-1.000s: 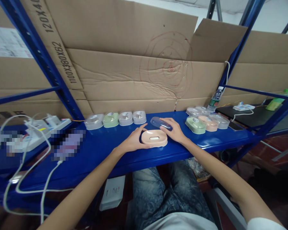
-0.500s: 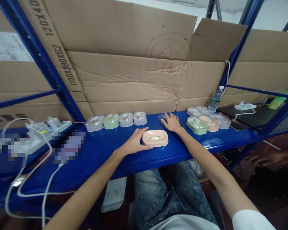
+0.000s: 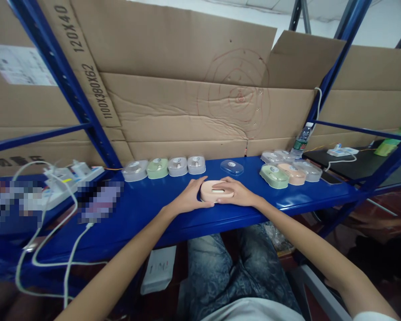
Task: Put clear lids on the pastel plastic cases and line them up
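A pink oval case without its lid sits on the blue metal shelf, with a small pale item in its hollow. My left hand grips its left end and my right hand grips its right end, fingers curled round the rim. A clear plastic lid lies on the shelf just behind, apart from both hands.
A row of lidded cases, grey and green, stands at the back left of the shelf; a cluster of green, pink and clear cases lies at the right. A power strip with white cables lies left. A water bottle stands by the upright. Cardboard sheets line the back.
My right hand set the clear lid down at the back of the shelf, let go, and came back to grip the pink case's right end. My left hand stayed on the case.
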Demonstrator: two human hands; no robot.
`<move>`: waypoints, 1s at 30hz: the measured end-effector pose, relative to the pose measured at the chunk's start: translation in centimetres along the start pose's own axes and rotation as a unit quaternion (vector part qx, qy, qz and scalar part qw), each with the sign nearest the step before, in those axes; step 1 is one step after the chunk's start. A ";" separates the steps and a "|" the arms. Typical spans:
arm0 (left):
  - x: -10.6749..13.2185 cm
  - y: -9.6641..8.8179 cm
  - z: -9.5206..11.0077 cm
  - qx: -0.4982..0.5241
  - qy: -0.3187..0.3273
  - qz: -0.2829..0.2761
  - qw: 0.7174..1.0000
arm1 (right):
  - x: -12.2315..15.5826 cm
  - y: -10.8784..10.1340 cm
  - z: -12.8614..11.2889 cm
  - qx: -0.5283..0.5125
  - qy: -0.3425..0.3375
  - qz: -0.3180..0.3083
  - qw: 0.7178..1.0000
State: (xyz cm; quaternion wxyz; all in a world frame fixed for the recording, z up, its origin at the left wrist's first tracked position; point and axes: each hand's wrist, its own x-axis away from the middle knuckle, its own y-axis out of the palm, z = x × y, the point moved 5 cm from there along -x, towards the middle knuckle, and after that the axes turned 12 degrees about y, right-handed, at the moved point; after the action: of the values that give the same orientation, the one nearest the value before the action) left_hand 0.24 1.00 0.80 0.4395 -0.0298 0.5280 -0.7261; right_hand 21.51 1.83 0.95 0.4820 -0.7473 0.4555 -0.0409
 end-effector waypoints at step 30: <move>0.2 -0.7 -0.2 -0.022 0.012 -0.047 0.999 | -0.6 -4.2 4.6 0.255 0.247 0.169 0.919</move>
State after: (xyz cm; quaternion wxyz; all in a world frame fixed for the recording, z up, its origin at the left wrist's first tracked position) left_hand -0.39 1.09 1.15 0.3979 -0.0557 0.5467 -0.7346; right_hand 26.20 5.91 1.93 0.5277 -0.4772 0.6541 -0.2569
